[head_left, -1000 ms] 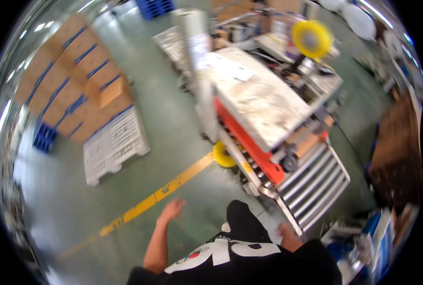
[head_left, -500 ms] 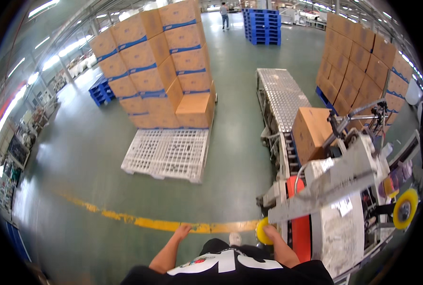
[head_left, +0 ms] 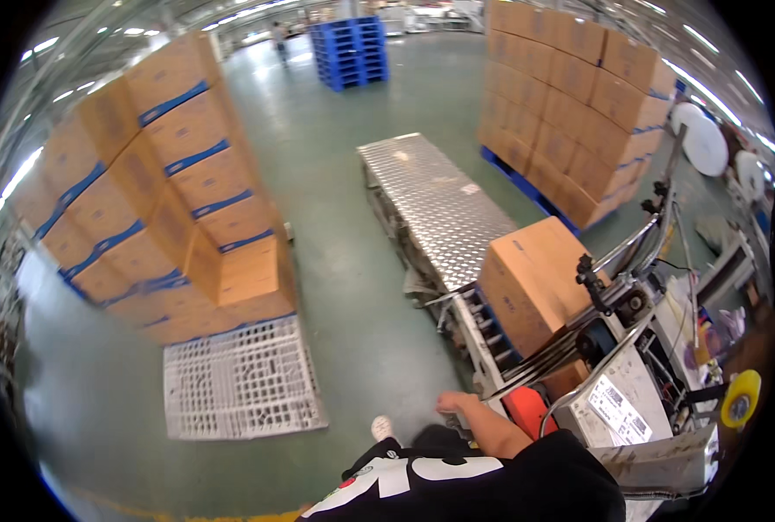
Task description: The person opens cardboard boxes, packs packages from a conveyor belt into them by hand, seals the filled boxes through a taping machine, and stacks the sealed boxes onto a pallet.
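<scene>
My right hand (head_left: 451, 401) hangs in front of my body, beside the near end of the roller conveyor (head_left: 479, 339). Its fingers look loosely curled, with nothing visible in them. Of my left arm only a sliver of skin shows at the lower edge; the hand itself is out of sight. A closed brown carton (head_left: 535, 287) sits on the rollers ahead and to the right, touched by neither hand. Beyond it stretches a raised metal tread-plate platform (head_left: 439, 209).
On my left, a white plastic pallet (head_left: 244, 383) carries stacked cartons (head_left: 144, 191) on its far part. Another carton stack (head_left: 570, 104) stands on a blue pallet at far right. Stacked blue pallets (head_left: 350, 54) and a person (head_left: 280, 42) are farther off. Machine parts (head_left: 631, 348) crowd my right.
I have moved forward and my view has turned right, so the carton and platform are nearer. My right hand has left the yellow wheel. My left hand has dropped out of view.
</scene>
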`<state>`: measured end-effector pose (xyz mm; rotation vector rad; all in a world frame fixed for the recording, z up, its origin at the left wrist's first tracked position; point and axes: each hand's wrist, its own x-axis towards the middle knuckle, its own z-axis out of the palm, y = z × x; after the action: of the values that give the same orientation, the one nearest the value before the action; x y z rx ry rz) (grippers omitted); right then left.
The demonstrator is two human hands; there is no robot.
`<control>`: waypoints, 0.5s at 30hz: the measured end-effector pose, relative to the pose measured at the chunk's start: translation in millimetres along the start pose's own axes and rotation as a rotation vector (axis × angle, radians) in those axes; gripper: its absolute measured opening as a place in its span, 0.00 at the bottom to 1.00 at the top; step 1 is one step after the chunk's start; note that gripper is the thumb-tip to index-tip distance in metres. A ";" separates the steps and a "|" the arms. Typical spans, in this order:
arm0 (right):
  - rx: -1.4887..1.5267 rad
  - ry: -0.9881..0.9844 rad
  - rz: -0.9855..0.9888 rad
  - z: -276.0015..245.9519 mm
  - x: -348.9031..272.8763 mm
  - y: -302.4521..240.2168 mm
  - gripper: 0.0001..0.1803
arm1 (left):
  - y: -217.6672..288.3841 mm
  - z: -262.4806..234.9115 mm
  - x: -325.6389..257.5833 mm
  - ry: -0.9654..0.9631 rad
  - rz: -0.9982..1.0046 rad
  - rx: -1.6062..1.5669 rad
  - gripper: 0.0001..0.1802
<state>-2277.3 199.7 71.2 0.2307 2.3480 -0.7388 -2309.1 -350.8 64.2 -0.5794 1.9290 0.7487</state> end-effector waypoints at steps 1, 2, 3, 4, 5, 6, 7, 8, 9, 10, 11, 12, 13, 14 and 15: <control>-0.082 -0.108 0.087 -15.2 1.5 30.7 0.21 | 52.0 -8.5 36.9 -0.011 0.071 -0.001 0.15; 0.001 -0.009 0.116 -36.8 2.8 47.2 0.19 | 99.4 -22.9 62.2 0.015 0.150 -0.046 0.16; 0.078 0.083 0.129 -73.0 6.4 49.8 0.18 | 151.7 -44.2 82.3 0.072 0.268 -0.113 0.16; 0.156 0.289 0.169 -105.6 6.1 51.3 0.17 | 210.7 -68.5 102.2 0.132 0.418 -0.186 0.16; 0.228 0.490 0.199 -145.6 1.5 39.6 0.17 | 268.9 -92.2 113.3 0.189 0.570 -0.259 0.16; 0.269 0.686 0.248 -171.9 -9.5 52.9 0.17 | 359.1 -89.0 98.1 0.235 0.713 -0.231 0.14; 0.305 0.889 0.267 -201.8 -13.6 59.3 0.16 | 434.1 -90.6 79.6 0.228 0.789 -0.341 0.15; 0.383 1.040 0.262 -236.4 -19.4 56.9 0.15 | 494.3 -97.7 58.5 0.105 0.836 -0.368 0.17; 0.460 1.195 0.247 -267.8 -18.4 58.9 0.15 | 545.8 -96.4 40.9 0.039 0.925 -0.451 0.17; 0.471 1.354 0.269 -294.0 -11.3 81.4 0.14 | 593.0 -83.1 21.6 0.000 0.935 -0.493 0.22; 0.482 1.507 0.276 -323.6 -4.0 107.3 0.14 | 620.3 -69.5 13.3 -0.005 0.948 -0.507 0.22; 0.513 1.561 0.349 -356.3 3.0 126.1 0.14 | 644.8 -62.0 7.5 -0.086 0.951 -0.472 0.22; 0.544 1.611 0.422 -390.1 9.3 147.0 0.14 | 670.5 -57.0 9.2 -0.164 0.951 -0.439 0.22; 0.566 1.644 0.403 -421.0 23.9 169.1 0.15 | 678.3 -60.7 36.6 -0.209 0.973 -0.301 0.24; 0.574 1.685 0.416 -445.2 29.9 204.4 0.16 | 686.9 -41.3 39.8 -0.199 0.877 -0.297 0.25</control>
<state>-2470.3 618.8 238.7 2.2362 3.1156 -1.2074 -2808.9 97.3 220.4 0.2180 1.8603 1.5891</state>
